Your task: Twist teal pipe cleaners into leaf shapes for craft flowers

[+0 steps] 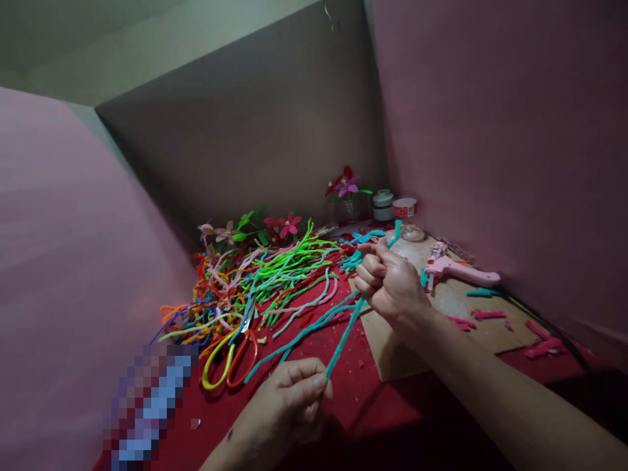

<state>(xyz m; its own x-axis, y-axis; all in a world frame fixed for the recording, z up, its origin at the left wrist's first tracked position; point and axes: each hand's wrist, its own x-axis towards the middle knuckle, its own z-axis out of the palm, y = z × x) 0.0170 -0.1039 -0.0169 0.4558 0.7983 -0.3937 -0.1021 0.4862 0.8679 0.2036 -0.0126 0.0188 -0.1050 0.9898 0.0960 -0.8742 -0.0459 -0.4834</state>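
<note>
A teal pipe cleaner (346, 332) stretches between my two hands above the red cloth. My left hand (297, 396) pinches its lower end near the front of the table. Higher up and to the right, my right hand (387, 278) is closed around it, and a short bent tip pokes out above the thumb. Behind the stretched piece, more teal pipe cleaners (304, 328) lie loose on the cloth. Scissors (238, 350) with one yellow and one red handle rest left of my hands, blades pointing away.
A big heap of coloured pipe cleaners (289, 268) spreads over the left and middle. Pipe-cleaner flowers (347, 184) stand at the back beside a small lidded jar (383, 205). On the right, a pink glue gun (461, 269) lies on a board (392, 350), its black cord (549, 327) trailing off.
</note>
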